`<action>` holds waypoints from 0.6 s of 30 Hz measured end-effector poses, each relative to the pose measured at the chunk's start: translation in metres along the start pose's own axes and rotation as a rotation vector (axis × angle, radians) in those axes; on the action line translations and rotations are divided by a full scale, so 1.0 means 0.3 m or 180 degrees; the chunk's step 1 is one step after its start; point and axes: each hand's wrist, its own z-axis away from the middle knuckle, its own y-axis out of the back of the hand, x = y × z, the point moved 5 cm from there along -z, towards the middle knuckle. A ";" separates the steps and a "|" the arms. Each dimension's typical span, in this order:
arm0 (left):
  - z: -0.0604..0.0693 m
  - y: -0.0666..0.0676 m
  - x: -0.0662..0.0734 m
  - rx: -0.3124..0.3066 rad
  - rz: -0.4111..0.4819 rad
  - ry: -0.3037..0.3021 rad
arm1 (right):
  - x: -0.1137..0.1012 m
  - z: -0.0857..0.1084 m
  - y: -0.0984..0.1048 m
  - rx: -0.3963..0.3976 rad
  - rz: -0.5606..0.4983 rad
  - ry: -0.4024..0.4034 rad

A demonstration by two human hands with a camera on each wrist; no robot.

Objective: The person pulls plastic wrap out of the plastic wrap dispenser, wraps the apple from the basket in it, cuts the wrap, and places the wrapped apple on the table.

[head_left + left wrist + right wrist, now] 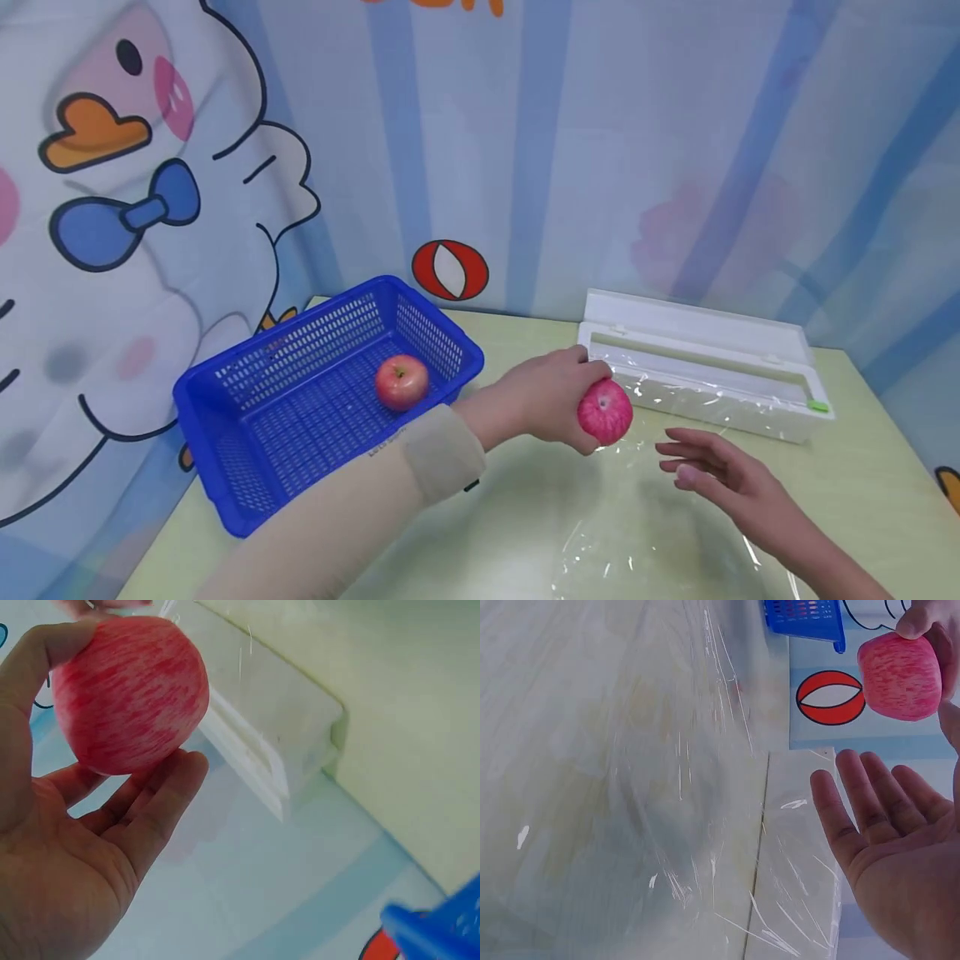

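The left arm, in a pale sleeve [352, 517], stretches forward across the surface [517, 333], its hand [553, 398] gripping a lifted apple [606, 412] between thumb and fingers, near the white box [750, 412]. The right hand [731, 479] hovers nearby, wide, fingers extended. The apple is round and pinkish-red, finely streaked over paler skin, a small pale dimple facing the head camera.

A pale worktop [502, 333] sits before a wrinkled, blue-striped backdrop [468, 150] printed with a cartoon bird [165, 279] in a bow tie, in what looks like a staged indoor corner; the wider room is out of view.
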 end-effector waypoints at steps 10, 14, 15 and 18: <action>-0.034 -0.097 0.052 0.0194 0.0053 0.0009 | -0.001 -0.005 0.009 0.0087 -0.0232 0.0021; -0.041 -0.124 0.064 0.0249 0.0027 0.0017 | 0.004 -0.007 -0.007 0.0102 -0.0324 0.0027; -0.042 -0.129 0.066 0.0262 0.0009 0.0020 | 0.006 -0.007 -0.012 0.0102 -0.0356 0.0023; -0.043 -0.141 0.072 0.0304 -0.0008 0.0036 | 0.017 -0.011 -0.024 0.0108 -0.0436 -0.0012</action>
